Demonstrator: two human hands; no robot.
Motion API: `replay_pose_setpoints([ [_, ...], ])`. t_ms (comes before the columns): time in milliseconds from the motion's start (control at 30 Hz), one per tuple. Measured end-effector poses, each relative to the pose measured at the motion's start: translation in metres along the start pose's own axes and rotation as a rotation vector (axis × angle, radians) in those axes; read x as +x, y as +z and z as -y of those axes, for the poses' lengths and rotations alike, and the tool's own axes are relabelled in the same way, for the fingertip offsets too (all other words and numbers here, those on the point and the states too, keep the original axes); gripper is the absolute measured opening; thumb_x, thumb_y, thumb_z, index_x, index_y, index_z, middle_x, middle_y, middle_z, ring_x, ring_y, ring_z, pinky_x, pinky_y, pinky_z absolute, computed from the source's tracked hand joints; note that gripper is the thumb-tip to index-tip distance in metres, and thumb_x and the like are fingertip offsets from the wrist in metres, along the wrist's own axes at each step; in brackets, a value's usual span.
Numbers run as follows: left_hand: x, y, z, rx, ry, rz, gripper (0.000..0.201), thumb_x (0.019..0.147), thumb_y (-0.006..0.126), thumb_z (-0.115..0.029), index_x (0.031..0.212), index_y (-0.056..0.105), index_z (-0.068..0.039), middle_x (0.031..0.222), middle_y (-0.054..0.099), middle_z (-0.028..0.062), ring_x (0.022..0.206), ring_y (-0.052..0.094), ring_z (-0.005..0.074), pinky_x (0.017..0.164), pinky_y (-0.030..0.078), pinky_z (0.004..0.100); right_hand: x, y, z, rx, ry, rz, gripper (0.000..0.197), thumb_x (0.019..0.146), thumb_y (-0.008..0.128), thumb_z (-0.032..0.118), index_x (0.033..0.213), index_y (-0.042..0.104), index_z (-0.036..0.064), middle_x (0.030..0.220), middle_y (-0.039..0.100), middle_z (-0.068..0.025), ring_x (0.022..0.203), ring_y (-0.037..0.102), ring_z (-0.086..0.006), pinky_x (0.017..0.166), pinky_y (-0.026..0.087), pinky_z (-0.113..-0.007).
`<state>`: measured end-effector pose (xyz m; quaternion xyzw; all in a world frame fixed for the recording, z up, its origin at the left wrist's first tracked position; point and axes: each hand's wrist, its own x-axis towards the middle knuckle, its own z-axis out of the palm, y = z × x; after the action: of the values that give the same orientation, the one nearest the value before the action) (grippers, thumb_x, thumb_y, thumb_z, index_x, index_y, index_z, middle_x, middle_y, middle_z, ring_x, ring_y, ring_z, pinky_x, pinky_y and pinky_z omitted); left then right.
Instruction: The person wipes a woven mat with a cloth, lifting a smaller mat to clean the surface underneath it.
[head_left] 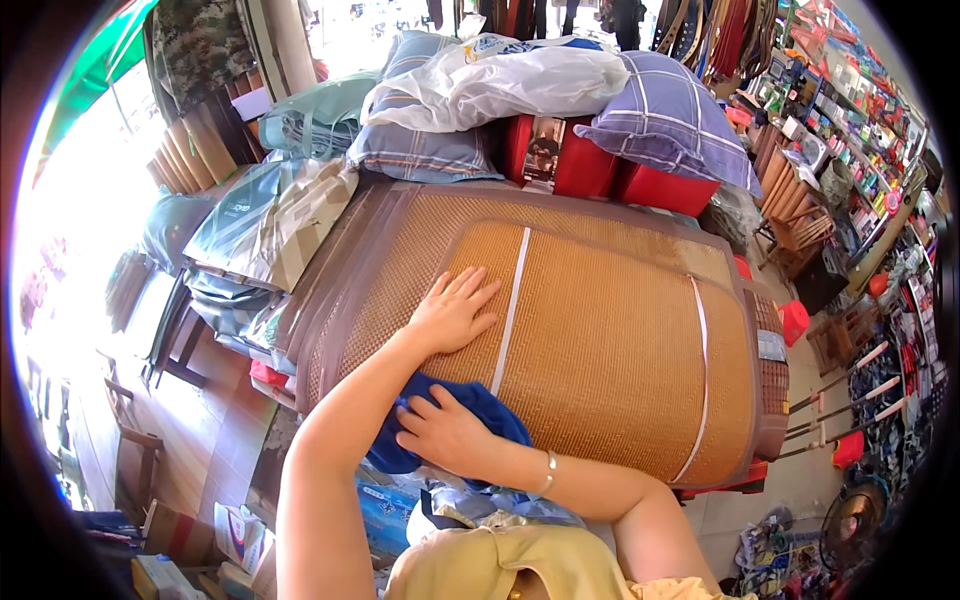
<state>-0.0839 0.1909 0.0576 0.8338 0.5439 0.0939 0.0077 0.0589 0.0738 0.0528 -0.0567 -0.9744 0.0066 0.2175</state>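
Note:
My left hand (455, 312) lies flat with spread fingers on a stack of folded brown woven sleeping mats. The top mat (610, 340) is tan, and two white straps run across it. Nearer to me, my right hand (445, 432), with a silvery bangle (547, 472) on the wrist, rests on a bunched dark blue cloth (490, 405). Its fingers curl over the cloth, which lies against the stack's front left edge. Part of the cloth is hidden under my hand and forearm.
Behind the mats are a plaid purple pillow (670, 115), a white plastic bag (500, 85) and red boxes (588, 165). Wrapped packages (265, 220) are piled at left. A fan (853, 525) stands at lower right, near crowded shelves. Cardboard boxes (178, 532) sit at lower left.

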Motion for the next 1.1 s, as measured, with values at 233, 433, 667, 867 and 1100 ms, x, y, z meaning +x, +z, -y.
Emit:
replay_pose_setpoints([
  [233, -0.002, -0.004, -0.003, -0.041, -0.041, -0.003, 0.059, 0.1, 0.044, -0.047, 0.15, 0.04, -0.016, 0.157, 0.033, 0.0154, 0.147, 0.027, 0.0292, 0.122, 0.017, 0.0466, -0.097, -0.027, 0.032, -0.085, 0.252, -0.029, 0.027, 0.079, 0.06, 0.022, 0.106, 0.062, 0.0173, 0.128, 0.06, -0.0061, 0.112, 0.053, -0.0205, 0.093, 0.039, -0.043],
  [433, -0.003, -0.011, -0.004, -0.087, -0.077, 0.014, 0.056, 0.1, 0.046, -0.044, 0.149, 0.042, -0.017, 0.157, 0.034, 0.015, 0.147, 0.027, 0.0296, 0.122, 0.016, 0.0467, -0.222, -0.049, 0.038, -0.258, 0.554, -0.118, 0.023, 0.065, 0.072, 0.033, 0.085, 0.065, 0.0233, 0.113, 0.061, -0.0086, 0.105, 0.054, -0.0286, 0.093, 0.034, -0.051],
  [667, 0.009, -0.007, -0.003, -0.055, -0.102, -0.012, 0.056, 0.099, 0.048, -0.043, 0.147, 0.044, -0.016, 0.155, 0.036, 0.0156, 0.147, 0.028, 0.0311, 0.121, 0.017, 0.0479, -0.293, -0.093, 0.001, -0.481, 1.008, -0.346, 0.049, 0.056, 0.078, 0.023, 0.095, 0.055, 0.0034, 0.117, 0.053, -0.022, 0.107, 0.049, -0.044, 0.092, 0.038, -0.056],
  [867, 0.027, 0.002, 0.007, -0.025, -0.17, -0.031, 0.056, 0.099, 0.046, -0.043, 0.147, 0.043, -0.014, 0.155, 0.037, 0.0158, 0.147, 0.027, 0.0307, 0.121, 0.018, 0.0486, -0.271, -0.119, -0.054, -0.492, 1.053, -0.326, 0.052, 0.063, 0.073, 0.019, 0.11, 0.058, 0.0029, 0.119, 0.058, -0.0208, 0.109, 0.053, -0.0401, 0.095, 0.04, -0.051],
  [1100, 0.04, 0.007, 0.01, -0.012, -0.22, -0.052, 0.056, 0.1, 0.046, -0.043, 0.148, 0.042, -0.016, 0.155, 0.036, 0.0166, 0.147, 0.027, 0.0299, 0.121, 0.018, 0.049, -0.189, -0.111, -0.074, -0.371, 1.053, -0.25, 0.046, 0.066, 0.072, 0.02, 0.109, 0.062, 0.007, 0.114, 0.059, -0.0143, 0.105, 0.054, -0.0346, 0.09, 0.041, -0.048],
])
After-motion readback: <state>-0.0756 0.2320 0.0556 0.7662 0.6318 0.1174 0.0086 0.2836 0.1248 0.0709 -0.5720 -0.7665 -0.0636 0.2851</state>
